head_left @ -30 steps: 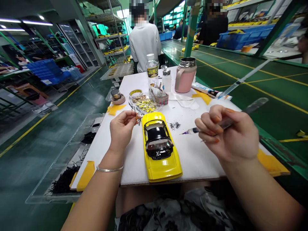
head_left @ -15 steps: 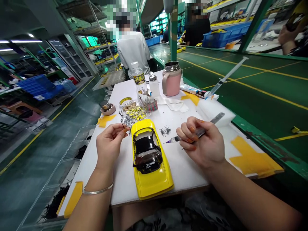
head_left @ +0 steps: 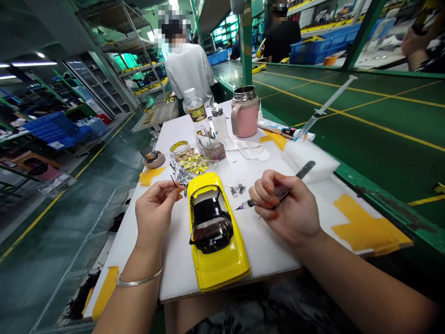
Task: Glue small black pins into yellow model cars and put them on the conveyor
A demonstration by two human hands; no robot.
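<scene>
A yellow toy car body (head_left: 222, 271) with a black roof and dark windows lies on the white worktable between my hands. My left hand (head_left: 155, 206), at the car's left side, pinches a thin black part (head_left: 173, 180) between thumb and fingertips. Fingers curled, my right hand (head_left: 292, 211) is right of the car. It holds a flat metal tool that looks like tweezers (head_left: 308, 169), along with a dispensing syringe (head_left: 247, 204) whose purple-based needle points at the car. Tiny black pieces (head_left: 238, 189) lie scattered beyond the needle.
Behind the car are a bag of small yellow parts (head_left: 193, 164), a tape roll (head_left: 179, 147), a bottle (head_left: 197, 111) and a pink mug (head_left: 245, 113). Another syringe (head_left: 325, 109) leans at the back right. A green conveyor (head_left: 375, 120) runs alongside. A person in white (head_left: 189, 69) is ahead.
The view has shifted slightly. My right hand with its tools appears a little closer to the car; my left hand keeps its pinch on the black part.
</scene>
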